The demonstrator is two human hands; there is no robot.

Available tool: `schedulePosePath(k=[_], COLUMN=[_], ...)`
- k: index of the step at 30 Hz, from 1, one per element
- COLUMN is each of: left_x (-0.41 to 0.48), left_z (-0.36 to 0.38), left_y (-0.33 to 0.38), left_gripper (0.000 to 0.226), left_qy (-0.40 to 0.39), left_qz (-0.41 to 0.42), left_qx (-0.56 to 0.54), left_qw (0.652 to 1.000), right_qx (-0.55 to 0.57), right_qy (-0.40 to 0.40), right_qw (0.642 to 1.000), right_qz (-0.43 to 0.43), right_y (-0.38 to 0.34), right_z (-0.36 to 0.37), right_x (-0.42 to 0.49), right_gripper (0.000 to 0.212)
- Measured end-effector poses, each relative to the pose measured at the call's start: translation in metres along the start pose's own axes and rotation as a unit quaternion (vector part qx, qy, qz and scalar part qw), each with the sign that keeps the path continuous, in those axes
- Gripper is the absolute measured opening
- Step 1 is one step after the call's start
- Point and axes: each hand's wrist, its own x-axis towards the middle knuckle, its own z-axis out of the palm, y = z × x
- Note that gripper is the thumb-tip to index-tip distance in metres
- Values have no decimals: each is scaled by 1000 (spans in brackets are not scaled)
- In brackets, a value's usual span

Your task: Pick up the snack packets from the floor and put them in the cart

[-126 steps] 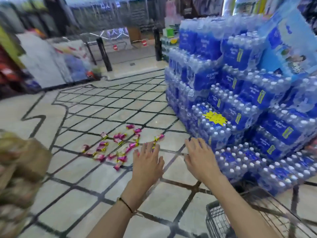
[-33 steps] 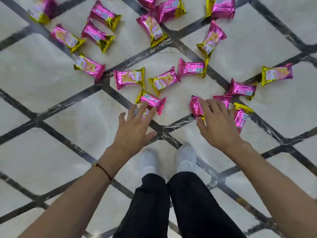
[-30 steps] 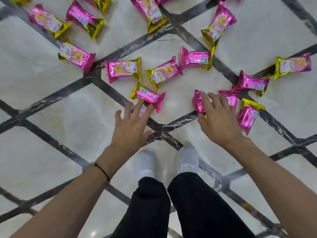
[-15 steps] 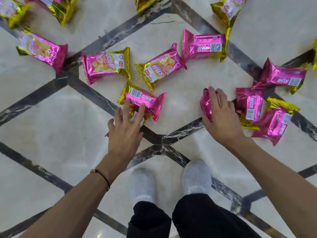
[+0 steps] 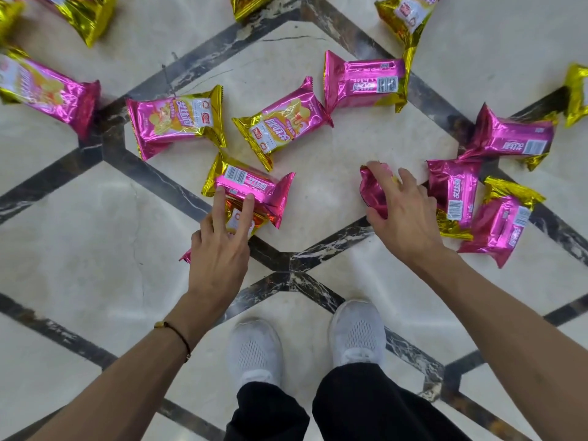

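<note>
On pale marble floor (image 5: pixel 79 218), each hand grips a pink-gold barcoded packet: left (image 5: pixel 219 259), right (image 5: pixel 404 224).

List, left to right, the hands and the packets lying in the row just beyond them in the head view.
Face-up packet → left hand → tilted face-up packet → barcode-side packet → right hand → upright barcode packet → far-right packet.

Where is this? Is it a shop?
Probably a shop, though I can't be sure. Many identical pink-and-gold snack packets with barcodes lie scattered on a polished marble-look floor with dark inlaid lines, and no shelves or cart show in this view.
</note>
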Motion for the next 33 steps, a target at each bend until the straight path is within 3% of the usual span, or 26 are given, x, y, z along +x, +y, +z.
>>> schedulePosePath(k=[6,14,25,33], left_x=[-27,-79,-153,-239], left_z=[-45,-185,-442,-631], left_y=[6,13,61,89], left_gripper=[82,70,53,53], left_qy=[-11,32,109,172], left_qz=[-10,-29,-45,-64], left_qx=[-2,-34,-60,-83], left_qw=[1000,998,991,979], right_qx=[2,39,17,56], right_qy=[5,22,86,138], right_qw=[1000,999,992,983], right_qz=[12,-30,-87,-107], right_y=[-20,-79,-157,-205], right_z=[-29,-121,-365,-555], right_x=[-39,-105,-210,-312], right_gripper=[75,72,78,64])
